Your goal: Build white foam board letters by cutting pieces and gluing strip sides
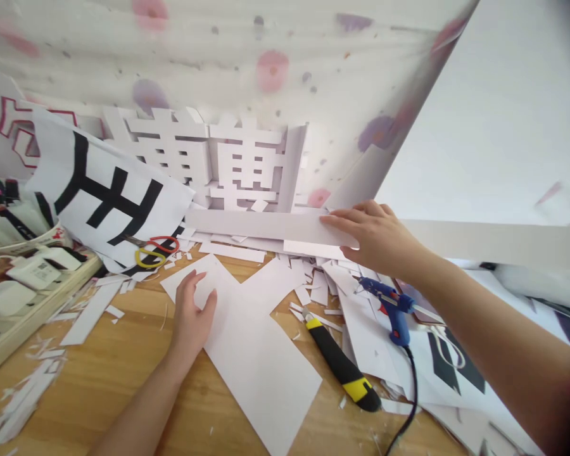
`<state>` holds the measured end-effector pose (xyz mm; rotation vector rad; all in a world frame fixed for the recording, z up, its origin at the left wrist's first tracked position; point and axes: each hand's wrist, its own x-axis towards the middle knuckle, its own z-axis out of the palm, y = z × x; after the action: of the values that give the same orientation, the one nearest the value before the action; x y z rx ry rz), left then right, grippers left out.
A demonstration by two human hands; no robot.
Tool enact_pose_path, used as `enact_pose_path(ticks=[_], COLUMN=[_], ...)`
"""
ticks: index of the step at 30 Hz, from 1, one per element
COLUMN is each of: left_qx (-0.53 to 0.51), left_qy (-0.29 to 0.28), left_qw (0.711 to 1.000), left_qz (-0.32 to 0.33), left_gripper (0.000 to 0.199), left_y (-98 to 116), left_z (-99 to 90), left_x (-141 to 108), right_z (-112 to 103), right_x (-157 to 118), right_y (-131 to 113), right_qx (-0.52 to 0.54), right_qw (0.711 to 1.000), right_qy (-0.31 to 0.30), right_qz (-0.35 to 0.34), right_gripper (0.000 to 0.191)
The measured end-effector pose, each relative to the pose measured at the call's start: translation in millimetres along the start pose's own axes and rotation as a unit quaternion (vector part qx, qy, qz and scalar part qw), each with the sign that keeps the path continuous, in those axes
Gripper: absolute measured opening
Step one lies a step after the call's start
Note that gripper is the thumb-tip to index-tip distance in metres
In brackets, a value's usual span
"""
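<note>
My right hand [368, 228] rests on a long white strip [256, 223] at the back of the table, its fingers spread over the top surface. Over the left part of a cut white board [266, 354] is my left hand [194, 310], with thumb and fingers apart and nothing between them. The board lies flat and has notched corners. A black and yellow utility knife [339, 361] lies right of it. Beyond the knife, a blue glue gun [392, 307] rests on white pieces. Red and yellow scissors [154, 250] lie on a printed sheet [114, 190] at the left.
White cut-out characters [251, 164] stand against the patterned curtain [237, 50]. A large white board [494, 120] leans at the right. Paper scraps [26, 399] litter the wooden table [123, 373]. A power strip with chargers [38, 278] and marker pens [9, 196] are at the left.
</note>
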<state>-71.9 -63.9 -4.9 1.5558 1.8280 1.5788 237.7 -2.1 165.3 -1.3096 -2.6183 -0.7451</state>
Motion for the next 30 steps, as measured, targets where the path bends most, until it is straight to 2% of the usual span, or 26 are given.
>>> enact_pose_path(ticks=[7, 12, 20, 25, 28, 30], left_qx=[0.036, 0.046, 0.064, 0.074, 0.082, 0.09], left_qy=[-0.039, -0.065, -0.094, -0.115, -0.123, -0.108], left_qw=[0.998, 0.996, 0.993, 0.991, 0.989, 0.99], left_qz=[-0.025, -0.026, -0.013, -0.009, -0.007, -0.002], left_gripper=[0.035, 0.036, 0.036, 0.035, 0.035, 0.035], left_y=[-1, 2, 2, 2, 1, -1], left_z=[3.8, 2.6, 3.4, 4.1, 4.3, 2.1], left_x=[-5, -8, -9, -12, -12, -7], right_z=[25, 46, 73, 73, 60, 50], right_x=[34, 51, 67, 74, 69, 60], right_y=[10, 13, 10, -2, -20, -39], right_qx=[-0.053, -0.099, -0.076, -0.037, 0.005, 0.042], right_qw=[0.997, 0.985, 0.966, 0.956, 0.961, 0.964], right_qy=[-0.046, -0.133, -0.226, -0.263, -0.256, -0.246], right_qz=[-0.02, 0.041, 0.096, 0.122, 0.107, 0.091], right_gripper=[0.049, 0.057, 0.059, 0.062, 0.058, 0.056])
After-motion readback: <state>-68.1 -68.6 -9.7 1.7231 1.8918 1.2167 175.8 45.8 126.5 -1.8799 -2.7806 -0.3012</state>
